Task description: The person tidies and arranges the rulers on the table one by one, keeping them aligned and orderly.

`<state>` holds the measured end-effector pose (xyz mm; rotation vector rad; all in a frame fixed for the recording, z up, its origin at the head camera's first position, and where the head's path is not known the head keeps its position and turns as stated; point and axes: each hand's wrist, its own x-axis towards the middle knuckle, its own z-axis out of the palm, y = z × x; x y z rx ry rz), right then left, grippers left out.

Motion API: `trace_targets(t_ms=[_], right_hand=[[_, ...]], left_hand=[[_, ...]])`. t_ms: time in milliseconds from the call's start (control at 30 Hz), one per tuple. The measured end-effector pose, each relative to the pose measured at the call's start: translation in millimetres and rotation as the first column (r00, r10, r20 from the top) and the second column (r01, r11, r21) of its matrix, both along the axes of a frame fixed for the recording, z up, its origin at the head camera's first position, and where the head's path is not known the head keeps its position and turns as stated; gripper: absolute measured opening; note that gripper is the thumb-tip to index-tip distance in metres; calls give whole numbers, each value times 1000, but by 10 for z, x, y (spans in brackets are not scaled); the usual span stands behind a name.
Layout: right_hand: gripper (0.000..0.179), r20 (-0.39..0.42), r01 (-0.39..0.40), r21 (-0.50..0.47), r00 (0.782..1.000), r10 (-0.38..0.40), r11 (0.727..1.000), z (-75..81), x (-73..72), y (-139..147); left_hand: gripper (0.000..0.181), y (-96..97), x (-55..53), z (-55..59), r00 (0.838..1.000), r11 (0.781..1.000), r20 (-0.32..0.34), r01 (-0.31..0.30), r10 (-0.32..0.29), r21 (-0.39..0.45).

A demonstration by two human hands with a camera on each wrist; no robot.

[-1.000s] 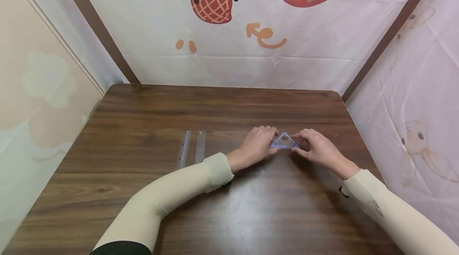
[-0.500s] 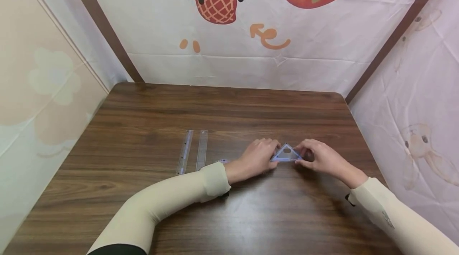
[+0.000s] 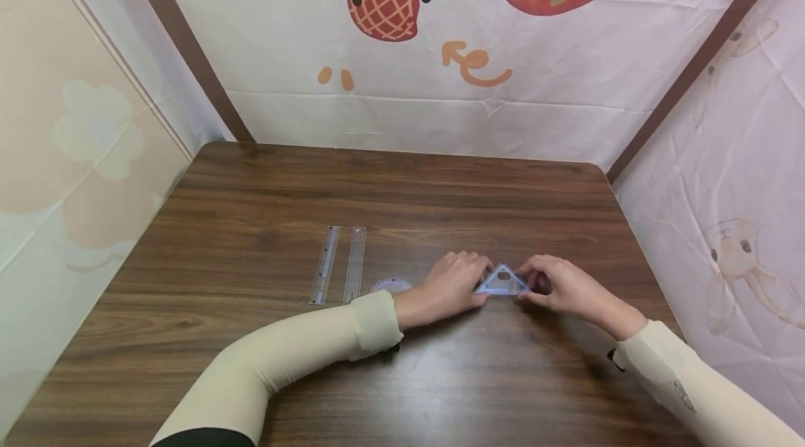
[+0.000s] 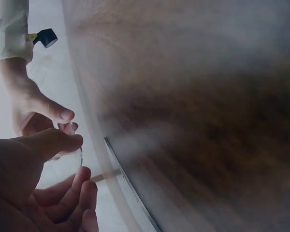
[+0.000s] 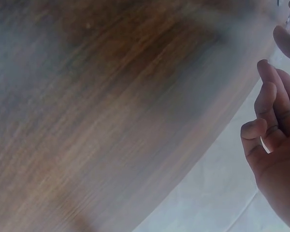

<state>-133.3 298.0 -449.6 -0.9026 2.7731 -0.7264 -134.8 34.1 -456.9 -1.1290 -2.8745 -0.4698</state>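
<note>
A clear set square (image 3: 503, 281) with blue markings is pinched between my two hands, its apex toward the back of the table. My left hand (image 3: 454, 284) grips its left corner with thumb and fingertips. At the right corner, the thumb and fingers of my right hand (image 3: 562, 285) pinch it. In the left wrist view the set square (image 4: 80, 155) shows only as a thin clear edge by the thumb. The right wrist view catches my right hand (image 5: 280, 140) with its lower fingers loosely bent.
Two clear rulers, a left ruler (image 3: 324, 265) and a right ruler (image 3: 355, 265), lie side by side on the brown wooden table (image 3: 264, 195). A clear protractor (image 3: 391, 285) lies beside them, partly covered by my left forearm. Printed cloth walls (image 3: 402, 119) stand behind and at both sides.
Both hands have come nearer the front of the table with the set square between them. The protractor, hidden before, now shows beyond my left wrist. The view has shifted slightly.
</note>
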Motion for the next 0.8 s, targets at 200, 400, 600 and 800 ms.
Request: trace_targets(t_ms=[200,400,600,800], right_hand=[[28,18,-15,-4,1000,15,1000,-76,12,7],[28,23,-22,8,1000,21,1000,-114,9,-2],[28,30,-34,18,999,33,999,-106,15,-20],[27,23,-45,28,999,45,999,-105,23,-27]], left_hand=[[43,22,21,-10,1000,999,19,7,-6,-49],[43,41,15,-27,1000,997,14,4,-3,-83],[42,53,12,-32,1000,994,22,6,-4,-110],[40,69,10,-48,1000,990,1,9,-9,-140]])
